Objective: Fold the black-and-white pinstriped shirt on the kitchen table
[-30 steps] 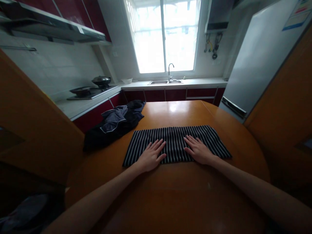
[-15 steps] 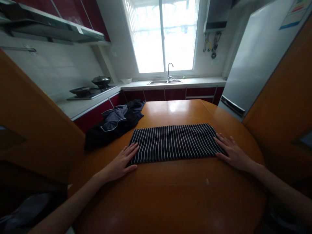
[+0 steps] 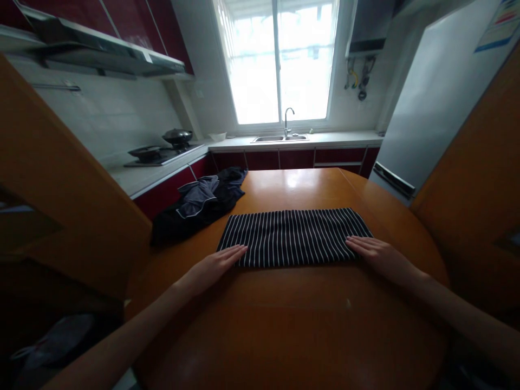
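Note:
A black cloth with white stripes (image 3: 292, 238) lies as a long flat rectangle on the wooden table, folded or in a narrow strip. My left hand (image 3: 217, 265) rests over its near left corner, fingers stretched out and close together on the fabric. At the near right corner, my right hand (image 3: 377, 255) lies in the same way, its straight fingertips on the stripes. Both thumbs are hidden, so whether they reach under the cloth's edge does not show.
The round-ended table (image 3: 284, 314) fills the foreground. A heap of dark clothes (image 3: 199, 203) lies at its left edge. Beyond stand a counter with a sink (image 3: 280, 138), a stove with pans (image 3: 177, 136) and a fridge (image 3: 430, 103). Wooden panels flank both sides.
Both hands have moved inward from the cloth's ends to its near corners. Their spread fingers have come together and the thumbs have gone out of sight. The view has shifted slightly.

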Available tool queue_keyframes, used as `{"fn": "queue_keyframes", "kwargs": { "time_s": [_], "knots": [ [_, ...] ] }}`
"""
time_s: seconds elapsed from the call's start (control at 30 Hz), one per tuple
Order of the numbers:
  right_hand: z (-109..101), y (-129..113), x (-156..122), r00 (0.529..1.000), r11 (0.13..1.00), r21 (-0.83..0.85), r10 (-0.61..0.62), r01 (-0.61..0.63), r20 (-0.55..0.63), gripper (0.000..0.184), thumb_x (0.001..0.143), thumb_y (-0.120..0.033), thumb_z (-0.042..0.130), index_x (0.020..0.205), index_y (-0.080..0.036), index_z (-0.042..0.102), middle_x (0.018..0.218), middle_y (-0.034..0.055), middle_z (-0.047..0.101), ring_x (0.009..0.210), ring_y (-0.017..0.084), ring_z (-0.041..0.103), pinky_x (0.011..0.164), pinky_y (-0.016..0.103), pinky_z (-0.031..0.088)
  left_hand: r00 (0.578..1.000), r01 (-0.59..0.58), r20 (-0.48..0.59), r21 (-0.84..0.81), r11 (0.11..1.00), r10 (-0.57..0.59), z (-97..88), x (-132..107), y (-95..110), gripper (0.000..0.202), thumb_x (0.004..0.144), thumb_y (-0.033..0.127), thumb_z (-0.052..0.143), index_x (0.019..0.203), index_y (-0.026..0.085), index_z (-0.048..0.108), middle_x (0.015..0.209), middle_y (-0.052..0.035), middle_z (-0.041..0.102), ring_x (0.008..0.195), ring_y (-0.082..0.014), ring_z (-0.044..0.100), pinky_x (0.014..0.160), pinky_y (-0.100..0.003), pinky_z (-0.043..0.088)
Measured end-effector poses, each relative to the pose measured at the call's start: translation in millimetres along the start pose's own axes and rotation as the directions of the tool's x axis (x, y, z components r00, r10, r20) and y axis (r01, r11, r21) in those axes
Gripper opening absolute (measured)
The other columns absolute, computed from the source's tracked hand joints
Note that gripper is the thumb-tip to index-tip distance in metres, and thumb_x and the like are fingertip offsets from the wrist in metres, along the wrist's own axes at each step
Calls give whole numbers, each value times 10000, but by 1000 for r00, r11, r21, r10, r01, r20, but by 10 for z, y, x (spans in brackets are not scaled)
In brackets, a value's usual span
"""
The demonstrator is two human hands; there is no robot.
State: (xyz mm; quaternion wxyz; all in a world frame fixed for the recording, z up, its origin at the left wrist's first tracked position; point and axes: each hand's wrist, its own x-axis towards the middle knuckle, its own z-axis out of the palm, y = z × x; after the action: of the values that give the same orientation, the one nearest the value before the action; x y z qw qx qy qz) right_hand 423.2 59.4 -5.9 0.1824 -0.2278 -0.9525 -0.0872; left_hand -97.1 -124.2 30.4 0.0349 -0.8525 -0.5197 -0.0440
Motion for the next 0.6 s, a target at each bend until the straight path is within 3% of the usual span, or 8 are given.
{"fn": "queue_keyframes", "kwargs": {
  "time_s": [0.17,0.33,0.47,0.6],
  "knots": [
    [39,46,64,998,999,-8,48,-49,-35,526,854,-12,460,1264,-222,712,1294,76,707,1175,247,687,992,432,576,988,54,-141,-12,998,-55,122,106,-54,580,899,-25,418,1400,205,596,1399,-81,639,1318,-206,588,1113,-381,497],
    [23,94,68,996,998,29,62,-60,-59,536,807,-12,448,1196,-228,747,1231,59,739,1097,245,725,937,424,600,980,51,-189,-44,998,-59,138,100,-117,511,904,5,425,1310,197,669,1316,-83,694,1213,-214,669,1057,-378,545],
    [-83,68,2,994,993,87,89,-83,-58,584,760,-9,452,1204,-248,747,1227,44,741,1090,240,727,948,410,596,984,51,-168,-90,995,-66,18,20,-57,518,893,18,438,1303,222,680,1274,-61,719,1145,-207,706,1022,-356,567],
    [-294,33,-116,990,976,166,138,-143,43,626,720,-36,484,1236,-285,735,1210,18,751,1082,251,729,960,410,589,992,102,-49,-185,978,-112,-284,-72,38,533,859,42,483,1301,256,690,1197,-26,754,1047,-195,741,960,-304,584]
  ]
}}
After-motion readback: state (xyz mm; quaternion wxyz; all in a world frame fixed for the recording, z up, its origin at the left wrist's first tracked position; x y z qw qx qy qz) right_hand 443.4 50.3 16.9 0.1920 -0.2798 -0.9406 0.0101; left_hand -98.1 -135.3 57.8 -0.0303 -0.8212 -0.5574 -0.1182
